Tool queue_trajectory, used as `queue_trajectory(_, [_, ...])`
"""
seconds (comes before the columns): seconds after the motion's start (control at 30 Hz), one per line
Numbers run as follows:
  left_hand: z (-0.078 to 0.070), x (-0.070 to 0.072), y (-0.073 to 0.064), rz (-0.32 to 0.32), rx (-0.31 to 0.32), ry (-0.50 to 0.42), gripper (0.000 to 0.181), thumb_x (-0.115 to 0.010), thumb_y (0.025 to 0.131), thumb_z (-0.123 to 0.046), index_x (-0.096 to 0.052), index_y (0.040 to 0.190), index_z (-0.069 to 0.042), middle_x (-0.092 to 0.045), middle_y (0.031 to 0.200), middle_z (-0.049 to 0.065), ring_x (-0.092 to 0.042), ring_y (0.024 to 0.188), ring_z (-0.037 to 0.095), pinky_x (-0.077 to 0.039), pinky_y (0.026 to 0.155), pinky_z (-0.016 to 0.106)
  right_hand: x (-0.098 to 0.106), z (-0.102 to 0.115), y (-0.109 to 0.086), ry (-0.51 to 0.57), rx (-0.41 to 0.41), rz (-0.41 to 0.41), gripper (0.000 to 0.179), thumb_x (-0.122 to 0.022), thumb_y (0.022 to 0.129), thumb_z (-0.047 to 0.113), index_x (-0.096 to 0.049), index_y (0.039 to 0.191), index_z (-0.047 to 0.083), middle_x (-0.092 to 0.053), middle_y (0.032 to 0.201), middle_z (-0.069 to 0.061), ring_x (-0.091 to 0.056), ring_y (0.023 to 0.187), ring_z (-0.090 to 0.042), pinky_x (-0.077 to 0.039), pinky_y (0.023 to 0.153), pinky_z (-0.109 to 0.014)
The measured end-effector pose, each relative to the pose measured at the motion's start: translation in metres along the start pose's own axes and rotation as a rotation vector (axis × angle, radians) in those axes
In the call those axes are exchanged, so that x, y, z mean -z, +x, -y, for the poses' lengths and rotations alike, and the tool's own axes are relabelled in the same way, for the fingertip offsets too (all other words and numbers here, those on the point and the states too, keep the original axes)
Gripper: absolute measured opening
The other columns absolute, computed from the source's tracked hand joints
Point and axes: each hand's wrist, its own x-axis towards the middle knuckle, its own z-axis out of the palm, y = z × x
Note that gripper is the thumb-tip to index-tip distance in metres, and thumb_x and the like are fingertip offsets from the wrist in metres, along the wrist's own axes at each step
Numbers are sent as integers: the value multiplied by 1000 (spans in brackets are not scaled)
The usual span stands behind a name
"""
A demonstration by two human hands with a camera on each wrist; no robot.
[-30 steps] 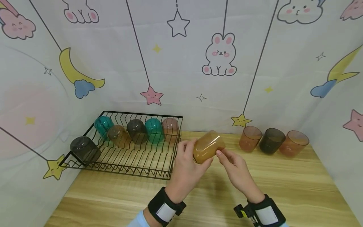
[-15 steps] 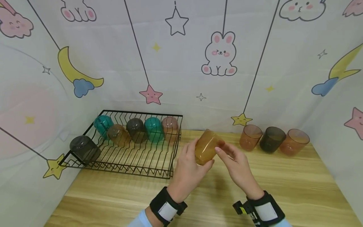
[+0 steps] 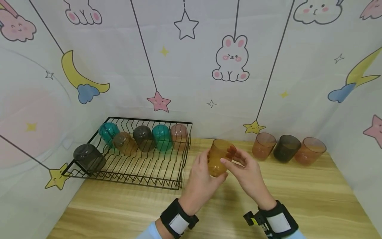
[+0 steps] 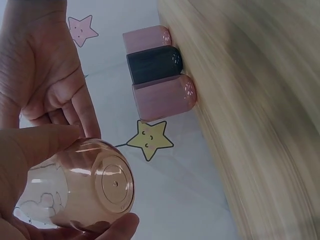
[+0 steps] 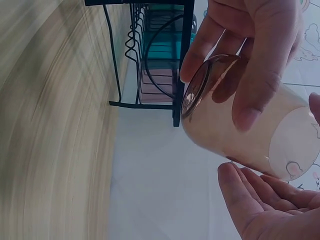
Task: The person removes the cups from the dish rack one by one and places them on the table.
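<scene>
In the head view a see-through amber cup (image 3: 217,162) is raised over the table, mouth upward and slightly tilted. My left hand (image 3: 199,186) grips it from the left, the thumb low near its base. From the right, my right hand (image 3: 249,172) holds it lightly, thumb across the front and fingertips showing at the far wall. The left wrist view shows the round base of the cup (image 4: 116,182) and the right palm (image 4: 47,75) facing it. In the right wrist view, left fingers wrap the cup (image 5: 225,117), while the right hand (image 5: 265,210) meets its lower side.
A black wire rack (image 3: 134,174) stands at the left, with several tinted cups upside down in it, among them a dark grey cup (image 3: 89,157). At the back right stand two pinkish cups and one dark cup (image 3: 287,149), mouths up. A printed cloth backs the table (image 3: 268,189).
The amber cup has turned in my hands from nearly lying on its side to almost upright, mouth up. My right thumb has shifted left across its front. Rack and other cups are unchanged.
</scene>
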Motion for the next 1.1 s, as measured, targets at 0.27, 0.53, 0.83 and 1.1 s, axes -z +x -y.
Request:
queue_trajectory(0.27, [2,-3,-1,8,-10,14,86,-77,72,-39,-32,139,-11,-47,120,2,-51,105,15,-45,78,20,-3,1,2,-73,31,-19,67,-72,81,30,-44,132,-2,-52,124,-15,-52,109,-28,-46,85,-31])
queue_trajectory(0.53, [5,-4,-4,33,15,15,86,-77,73,-39,-31,139,-9,-46,123,3,-50,108,13,-43,81,21,-5,-2,4,-79,35,-29,67,-76,77,29,-46,130,2,-55,120,-13,-55,106,-27,-47,83,-35])
queue_trajectory(0.83, [5,-1,-3,62,25,16,81,-75,75,-38,-33,138,-9,-48,121,3,-51,105,13,-44,79,19,-3,-37,14,-96,98,-46,68,-77,72,39,-50,129,14,-57,116,-3,-55,103,-18,-48,82,-30])
queue_trajectory(1.1, [8,4,1,86,13,119,79,-74,75,-43,-37,136,-10,-50,121,3,-54,100,13,-47,77,24,0,-41,23,-118,120,-83,69,-78,72,40,-50,129,14,-57,116,-3,-54,104,-17,-47,83,-31])
